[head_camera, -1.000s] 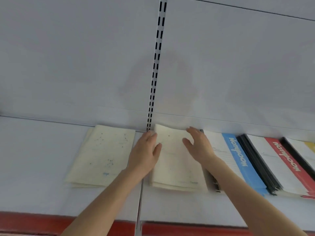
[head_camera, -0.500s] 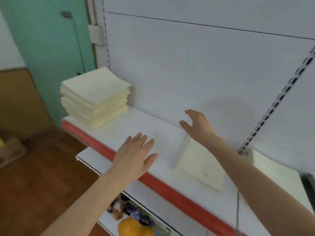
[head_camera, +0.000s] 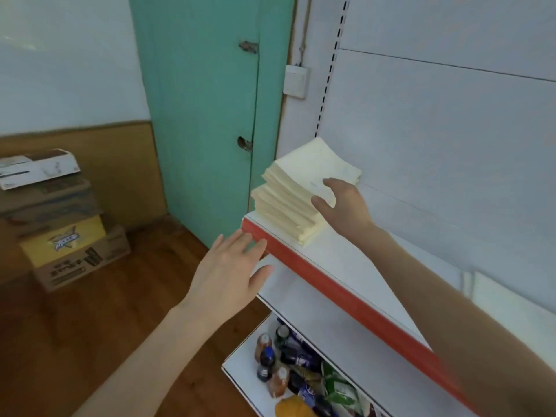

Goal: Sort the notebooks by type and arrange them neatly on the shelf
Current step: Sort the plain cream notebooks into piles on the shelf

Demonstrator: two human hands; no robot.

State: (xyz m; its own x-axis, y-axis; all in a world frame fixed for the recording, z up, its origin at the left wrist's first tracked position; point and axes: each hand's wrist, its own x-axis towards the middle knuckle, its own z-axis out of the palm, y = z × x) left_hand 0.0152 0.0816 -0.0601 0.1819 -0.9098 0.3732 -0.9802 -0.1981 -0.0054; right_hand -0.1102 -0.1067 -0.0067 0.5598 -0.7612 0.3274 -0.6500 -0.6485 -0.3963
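A tall stack of cream notebooks (head_camera: 298, 188) stands at the left end of the white shelf (head_camera: 346, 260) with the red front strip. My right hand (head_camera: 343, 206) reaches over the shelf to the stack's near right corner, fingers spread and touching the top notebooks. My left hand (head_camera: 231, 272) hovers open in front of the red strip, below the stack, holding nothing. A pale notebook edge (head_camera: 493, 293) shows blurred at the far right of the shelf.
A green door (head_camera: 210, 115) stands left of the shelf unit. Cardboard boxes (head_camera: 60, 224) are piled on the wooden floor at the left. A lower shelf (head_camera: 294, 371) holds bottles and packets. A white wall switch (head_camera: 296, 81) sits beside the shelf upright.
The view has swung left from the notebooks in the shelf's middle to the cream stack at its left end. Both hands left the flat notebooks; my right hand reached the stack.
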